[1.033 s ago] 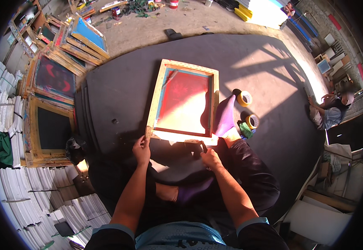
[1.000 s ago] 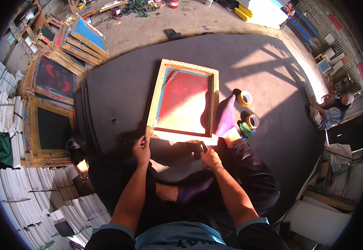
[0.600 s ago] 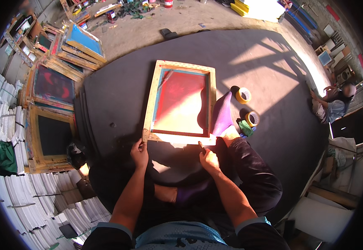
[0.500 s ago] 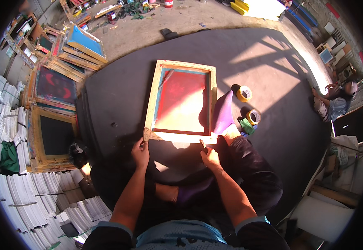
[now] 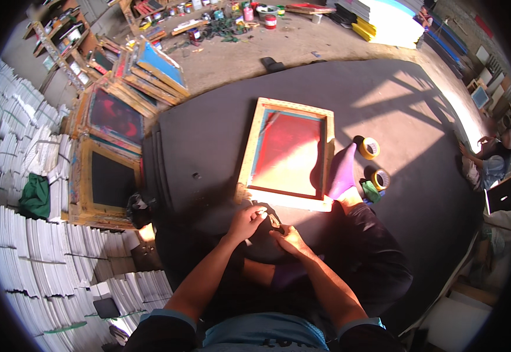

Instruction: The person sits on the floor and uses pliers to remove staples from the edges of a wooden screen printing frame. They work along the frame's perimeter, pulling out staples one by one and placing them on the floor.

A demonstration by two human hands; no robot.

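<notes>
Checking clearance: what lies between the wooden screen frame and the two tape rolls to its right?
In the head view, the person's purple-socked foot lies between the screen frame and the tape rolls, on the dark mat.

Small item between fingertips [image 5: 262, 215] indistinct

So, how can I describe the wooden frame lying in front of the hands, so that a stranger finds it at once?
Start from the big dark mat that covers the floor. In its middle one wooden frame lies flat, just beyond the person's hands, with two rolls of yellow tape to its right. Its screen is red, and it lies alone, while the other frames are stacked off the mat's left edge.
</notes>
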